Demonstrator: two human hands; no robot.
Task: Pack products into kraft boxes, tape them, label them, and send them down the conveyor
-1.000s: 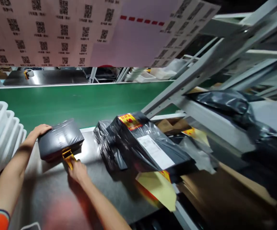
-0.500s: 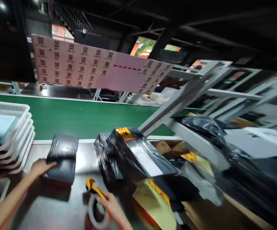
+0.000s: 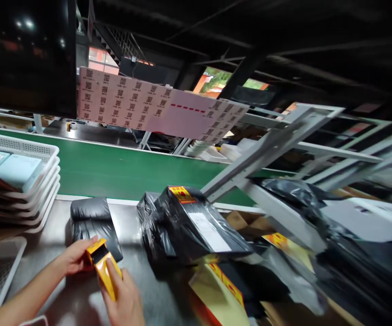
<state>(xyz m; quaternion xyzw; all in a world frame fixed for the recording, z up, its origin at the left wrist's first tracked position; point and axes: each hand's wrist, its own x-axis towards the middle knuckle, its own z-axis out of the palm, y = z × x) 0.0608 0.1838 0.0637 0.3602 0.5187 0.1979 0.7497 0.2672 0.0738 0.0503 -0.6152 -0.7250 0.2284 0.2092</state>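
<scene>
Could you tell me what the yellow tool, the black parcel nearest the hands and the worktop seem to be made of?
Yellow tool: probably hard, glossy plastic, judging by its crisp edges and bright highlights.
Black parcel: outside looks like thin, shiny plastic film, since it wrinkles and catches light; inside is hidden.
Worktop: apparently bare metal, perhaps steel, from its grey sheen and blurred reflections.
</scene>
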